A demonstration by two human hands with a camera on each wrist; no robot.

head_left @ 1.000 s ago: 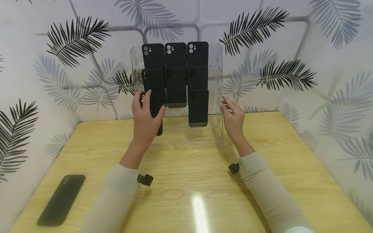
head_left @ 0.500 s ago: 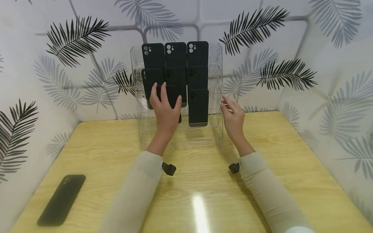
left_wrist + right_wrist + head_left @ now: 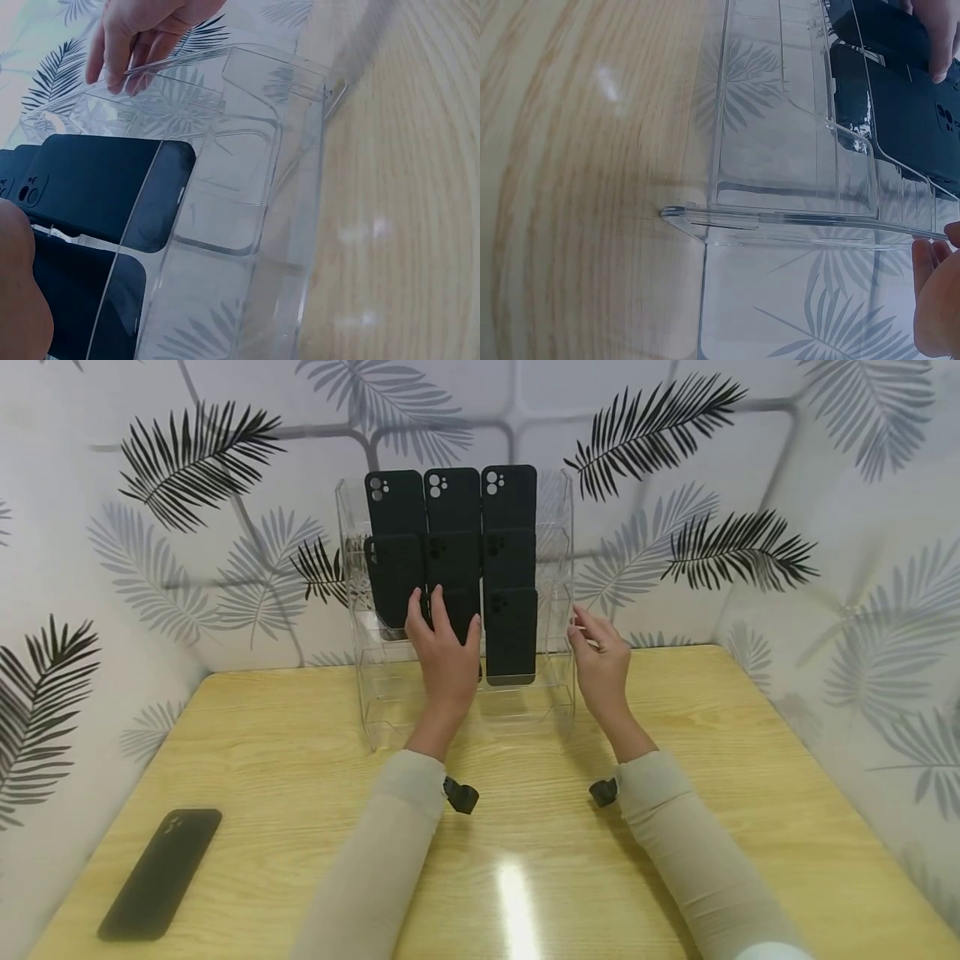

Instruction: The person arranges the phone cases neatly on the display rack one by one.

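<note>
My left hand (image 3: pixel 446 668) grips a black phone case (image 3: pixel 90 292) in the lowest row of a clear tiered display stand (image 3: pixel 795 161), at the middle. Its thumb lies along the case's right edge, with fingers at the top and left, hiding much of it in the head view. In the left wrist view the case's lower end sits behind the stand's clear front lip. Just right of it stands another black phone case (image 3: pixel 512 643) in the same row. My right hand (image 3: pixel 603 660) pinches the stand's right side edge.
Several black phone cases (image 3: pixel 508 506) fill the upper and middle rows. One more phone case (image 3: pixel 160 875) lies flat at the left of the wooden table (image 3: pixel 570 860). A leaf-patterned wall (image 3: pixel 675 493) rises right behind the stand.
My left hand has carried the phone case rightward, from the stand's left side to the middle of the lowest row, and slightly down at the end. The right hand stays in place.
</note>
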